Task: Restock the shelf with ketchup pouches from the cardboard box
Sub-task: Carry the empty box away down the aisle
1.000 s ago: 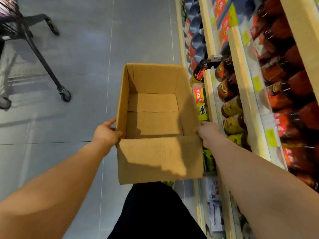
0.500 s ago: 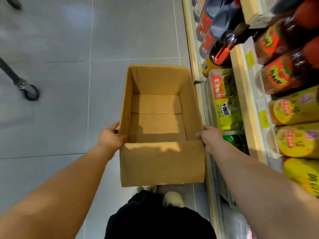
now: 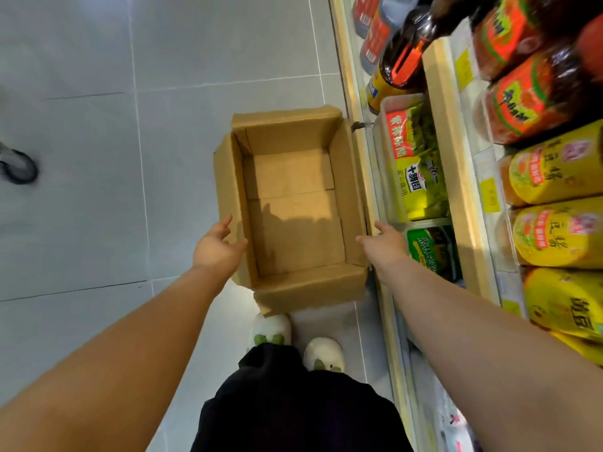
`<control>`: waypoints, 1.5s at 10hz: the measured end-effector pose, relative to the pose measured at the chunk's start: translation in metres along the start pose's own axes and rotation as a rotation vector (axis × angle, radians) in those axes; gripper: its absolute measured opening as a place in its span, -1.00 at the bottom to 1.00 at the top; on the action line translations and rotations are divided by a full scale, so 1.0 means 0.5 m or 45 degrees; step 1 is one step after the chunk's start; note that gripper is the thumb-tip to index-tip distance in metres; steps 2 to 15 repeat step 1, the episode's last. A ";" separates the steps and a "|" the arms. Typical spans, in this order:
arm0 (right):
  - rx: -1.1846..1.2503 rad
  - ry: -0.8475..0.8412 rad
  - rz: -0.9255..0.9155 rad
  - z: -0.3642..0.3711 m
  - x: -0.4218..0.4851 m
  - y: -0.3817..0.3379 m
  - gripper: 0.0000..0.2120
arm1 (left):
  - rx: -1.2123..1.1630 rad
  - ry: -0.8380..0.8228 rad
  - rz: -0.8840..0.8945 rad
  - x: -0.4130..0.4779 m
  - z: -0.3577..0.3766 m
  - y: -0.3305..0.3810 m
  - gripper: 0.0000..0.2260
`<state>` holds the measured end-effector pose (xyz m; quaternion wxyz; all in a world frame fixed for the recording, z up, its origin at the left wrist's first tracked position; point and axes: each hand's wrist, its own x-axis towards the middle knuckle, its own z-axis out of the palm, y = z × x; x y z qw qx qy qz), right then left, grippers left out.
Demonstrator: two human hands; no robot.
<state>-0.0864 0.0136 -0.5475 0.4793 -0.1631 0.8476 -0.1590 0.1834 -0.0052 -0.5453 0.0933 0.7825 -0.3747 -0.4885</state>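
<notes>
The cardboard box (image 3: pixel 310 291) stands open-topped on the grey floor beside the shelf, and its inside shows nothing but bare cardboard. My left hand (image 3: pixel 215 247) hovers at its left wall with fingers loosely spread, gripping nothing. My right hand (image 3: pixel 385 247) hangs by the right wall, fingers relaxed and holding nothing. Red pouches (image 3: pixel 518 102) and yellow pouches (image 3: pixel 554 233) lie in rows on the shelf at the right, behind its wooden front rail (image 3: pixel 453 177).
A clear bin of green packets (image 3: pixel 417 164) sits on a lower shelf right beside the box. Dark sauce bottles (image 3: pixel 401 60) stand further along. A trolley wheel (image 3: pixel 18 166) is at the far left. My white slippers (image 3: pixel 272 329) are just behind the box.
The box has gone down from my grip to the floor by the shelf. Both hands have let go of its walls and opened. The view has tilted further down.
</notes>
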 end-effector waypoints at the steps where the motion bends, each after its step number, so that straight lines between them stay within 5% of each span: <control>1: 0.019 0.008 -0.060 -0.046 -0.093 -0.056 -0.44 | 0.044 -0.006 0.101 -0.077 -0.042 0.079 -0.48; 15: 0.019 0.008 -0.060 -0.046 -0.093 -0.056 -0.44 | 0.044 -0.006 0.101 -0.077 -0.042 0.079 -0.48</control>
